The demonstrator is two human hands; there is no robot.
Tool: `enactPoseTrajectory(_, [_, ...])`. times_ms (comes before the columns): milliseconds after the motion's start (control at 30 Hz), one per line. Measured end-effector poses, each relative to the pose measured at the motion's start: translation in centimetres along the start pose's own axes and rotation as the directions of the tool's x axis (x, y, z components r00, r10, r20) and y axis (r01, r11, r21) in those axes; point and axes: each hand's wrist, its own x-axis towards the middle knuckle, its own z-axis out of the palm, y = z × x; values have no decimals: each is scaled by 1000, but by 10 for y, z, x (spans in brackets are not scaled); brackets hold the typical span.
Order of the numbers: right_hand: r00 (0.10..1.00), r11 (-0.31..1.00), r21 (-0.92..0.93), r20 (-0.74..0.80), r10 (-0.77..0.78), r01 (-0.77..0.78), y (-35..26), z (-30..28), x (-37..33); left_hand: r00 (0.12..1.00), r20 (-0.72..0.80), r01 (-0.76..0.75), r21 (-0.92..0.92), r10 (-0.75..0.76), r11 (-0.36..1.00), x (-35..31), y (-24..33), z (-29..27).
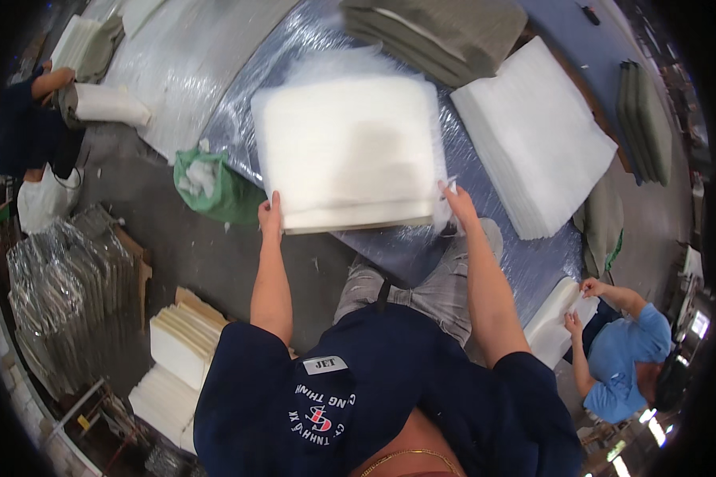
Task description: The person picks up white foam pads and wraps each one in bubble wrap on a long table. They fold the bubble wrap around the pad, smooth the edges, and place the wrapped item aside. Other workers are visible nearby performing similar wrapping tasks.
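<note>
In front of me a thick, cream-white padding pad lies on a table wrapped in shiny clear film. Thin, wispy white wadding sticks out past its far and side edges. At the near left corner my left hand is closed on the pad, thumb along its side and the other fingers mostly hidden. My right hand pinches a loose tuft of white wadding beside the near right corner. The pad's near edge shows a folded or layered strip.
A stack of white sheets and grey-green pads share the table. A green sack with white scraps stands left. Film-wrapped bundles and cream pads are lower left. Co-workers handle white material on both sides.
</note>
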Motion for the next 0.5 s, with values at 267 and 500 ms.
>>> enactPoseTrajectory(267, [995, 988, -145, 92, -39, 52, -14, -9, 5, 982, -75, -177, -30, 174, 984, -21, 16, -52])
enactPoseTrajectory(500, [994, 920, -390, 108, 0, 43, 20, -9, 7, 888, 4, -403, 486, 459, 775, -36, -1, -35])
